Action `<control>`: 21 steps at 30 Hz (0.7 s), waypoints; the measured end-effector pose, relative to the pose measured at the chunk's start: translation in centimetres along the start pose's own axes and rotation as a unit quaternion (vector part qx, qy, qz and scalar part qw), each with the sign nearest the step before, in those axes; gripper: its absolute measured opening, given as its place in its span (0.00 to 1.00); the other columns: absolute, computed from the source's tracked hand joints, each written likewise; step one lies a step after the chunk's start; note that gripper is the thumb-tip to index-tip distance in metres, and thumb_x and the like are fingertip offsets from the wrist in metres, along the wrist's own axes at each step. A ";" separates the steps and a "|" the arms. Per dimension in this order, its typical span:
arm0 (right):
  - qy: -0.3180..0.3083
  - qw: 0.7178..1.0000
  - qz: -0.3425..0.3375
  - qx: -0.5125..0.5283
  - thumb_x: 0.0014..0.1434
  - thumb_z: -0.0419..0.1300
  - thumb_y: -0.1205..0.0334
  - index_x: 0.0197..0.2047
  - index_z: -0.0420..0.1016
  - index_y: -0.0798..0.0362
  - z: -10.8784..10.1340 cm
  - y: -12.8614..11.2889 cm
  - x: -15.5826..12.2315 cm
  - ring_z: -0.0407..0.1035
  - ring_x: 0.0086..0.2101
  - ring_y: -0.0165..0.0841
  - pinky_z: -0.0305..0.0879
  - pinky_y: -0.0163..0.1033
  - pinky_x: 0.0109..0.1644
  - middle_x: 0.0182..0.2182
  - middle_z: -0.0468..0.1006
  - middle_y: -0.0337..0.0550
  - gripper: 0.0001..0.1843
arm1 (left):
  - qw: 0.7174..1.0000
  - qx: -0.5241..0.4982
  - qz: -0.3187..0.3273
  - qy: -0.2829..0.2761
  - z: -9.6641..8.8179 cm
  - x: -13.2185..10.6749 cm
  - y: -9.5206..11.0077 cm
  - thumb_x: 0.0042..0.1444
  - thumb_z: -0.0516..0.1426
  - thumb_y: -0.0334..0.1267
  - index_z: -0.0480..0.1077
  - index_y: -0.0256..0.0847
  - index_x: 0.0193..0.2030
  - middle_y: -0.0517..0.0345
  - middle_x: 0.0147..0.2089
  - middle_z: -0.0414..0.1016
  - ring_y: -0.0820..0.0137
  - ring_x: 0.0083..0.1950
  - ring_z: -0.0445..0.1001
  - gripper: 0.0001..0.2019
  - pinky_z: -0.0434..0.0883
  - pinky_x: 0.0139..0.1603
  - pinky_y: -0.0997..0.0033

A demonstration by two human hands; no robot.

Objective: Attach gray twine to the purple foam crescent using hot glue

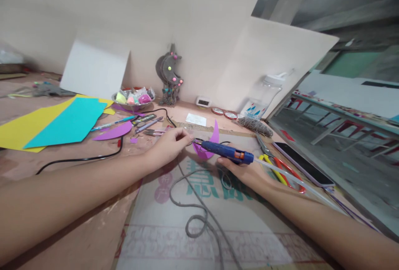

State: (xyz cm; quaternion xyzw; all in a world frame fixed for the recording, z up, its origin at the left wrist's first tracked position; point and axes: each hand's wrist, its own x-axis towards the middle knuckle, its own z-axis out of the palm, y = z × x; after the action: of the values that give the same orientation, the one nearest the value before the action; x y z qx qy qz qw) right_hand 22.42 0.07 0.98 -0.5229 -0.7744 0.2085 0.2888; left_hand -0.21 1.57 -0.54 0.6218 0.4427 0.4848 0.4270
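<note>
My right hand is wrapped round a blue glue gun, with a long clear glue stick running out of its back end. The gun's nozzle points left and meets the fingertips of my left hand. Those fingers are pinched together on a grey cord, whose loose length loops down over the board. Just behind the gun is a purple paper crescent, partly covered by it; whether my left fingers touch the crescent I cannot tell.
On the right lie scissors, a phone and a grey yarn skein by a clear bottle. Cyan paper, pens and a bowl of clay are left. A decorated grey moon stands against the wall.
</note>
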 end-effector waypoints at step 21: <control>0.003 1.000 0.012 0.000 0.53 0.59 0.47 0.34 0.72 0.49 0.1 0.5 0.1 0.72 0.31 0.37 0.68 0.39 0.34 0.29 0.77 0.38 0.14 | 1.000 0.002 0.003 -0.002 0.0 -0.1 0.2 0.52 0.55 0.44 0.63 0.39 0.25 0.63 0.25 0.63 0.73 0.27 0.63 0.12 0.60 0.27 0.76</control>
State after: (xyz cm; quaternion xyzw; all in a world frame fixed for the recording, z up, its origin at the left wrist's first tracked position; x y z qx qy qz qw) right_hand 22.66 0.31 0.59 -0.5328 -0.7673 0.2102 0.2885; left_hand -0.19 1.46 -0.34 0.6253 0.4407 0.4838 0.4252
